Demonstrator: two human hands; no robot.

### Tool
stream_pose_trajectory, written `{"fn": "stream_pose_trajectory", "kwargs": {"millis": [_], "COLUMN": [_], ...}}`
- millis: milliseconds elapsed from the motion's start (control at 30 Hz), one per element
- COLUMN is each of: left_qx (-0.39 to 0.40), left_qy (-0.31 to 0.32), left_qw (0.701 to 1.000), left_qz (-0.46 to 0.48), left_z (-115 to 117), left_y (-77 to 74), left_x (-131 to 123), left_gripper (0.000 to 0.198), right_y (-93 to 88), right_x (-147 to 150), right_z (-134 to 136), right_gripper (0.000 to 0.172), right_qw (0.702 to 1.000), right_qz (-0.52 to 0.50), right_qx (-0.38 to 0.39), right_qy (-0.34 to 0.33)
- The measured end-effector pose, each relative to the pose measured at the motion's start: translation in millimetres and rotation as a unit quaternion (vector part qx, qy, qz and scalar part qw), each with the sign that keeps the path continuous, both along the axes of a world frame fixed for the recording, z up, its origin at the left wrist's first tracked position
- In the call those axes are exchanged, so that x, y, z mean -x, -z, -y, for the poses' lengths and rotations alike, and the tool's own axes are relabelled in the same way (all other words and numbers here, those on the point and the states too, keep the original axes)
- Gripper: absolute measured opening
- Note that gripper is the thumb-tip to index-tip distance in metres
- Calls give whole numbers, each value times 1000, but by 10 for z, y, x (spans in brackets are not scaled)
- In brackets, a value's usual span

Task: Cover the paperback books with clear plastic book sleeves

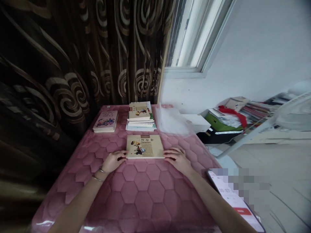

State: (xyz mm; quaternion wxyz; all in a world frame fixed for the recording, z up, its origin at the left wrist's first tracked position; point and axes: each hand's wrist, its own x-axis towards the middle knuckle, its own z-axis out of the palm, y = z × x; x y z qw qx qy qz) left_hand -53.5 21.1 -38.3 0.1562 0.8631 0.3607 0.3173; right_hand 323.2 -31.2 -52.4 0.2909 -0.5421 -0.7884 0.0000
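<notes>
A cream-coloured book [145,146] with dark cartoon figures and vertical lettering on its cover lies flat on the pink tablecloth [143,187]. At its left edge, my left hand [114,161] pinches the book between thumb and fingers; two bracelets circle that wrist. My right hand [178,158] grips the opposite edge in the same way. Behind the book stands a stack of books [141,116], its top cover similar to the one I hold. To the left of that stack sits a smaller pile of books [106,121] with a colourful picture on top.
Clear plastic sheeting [170,121] and a white box [195,123] are at the table's back right. A phone [233,200] showing a timer lies at the right. Beyond stand a dark-green bin [218,129] of papers and a white fan [289,113]. A patterned curtain [116,48] hangs behind.
</notes>
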Motion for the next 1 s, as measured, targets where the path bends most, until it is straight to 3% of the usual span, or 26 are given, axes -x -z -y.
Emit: {"fn": "stream_pose_trajectory", "kwargs": {"millis": [267,533,633,700,767,833,933,1000], "left_qx": [-40,55,159,264,345,378,386,387], "left_qy": [17,13,-59,-151,-228,-267,-290,-292], "left_qw": [999,998,983,945,898,875,868,868], "left_qz": [-32,18,73,121,147,140,112,108], "left_z": [-10,-10,-37,-73,-121,-171,-239,-280], "left_y": [29,3,-40,-79,-116,-143,-160,-155], "left_x": [22,35,45,30,-22,-112,-280,-382], "left_gripper": [18,17,10,5,16,28,41,46], "right_y": [4,48,31,-18,-109,-239,-463,-589], "right_x": [-26,-50,-90,-129,-141,-91,100,249], "right_z": [4,-4,-9,-44,-122,-245,-494,-682], "right_gripper": [21,19,20,23,26,27,23,28], "right_qw": [999,999,997,991,988,989,994,991], "right_qz": [26,3,-58,-100,-120,-113,-55,-7], "right_qx": [-19,-14,24,50,63,63,76,131], "right_qy": [-13,-31,-51,-70,-74,-66,-55,-28]}}
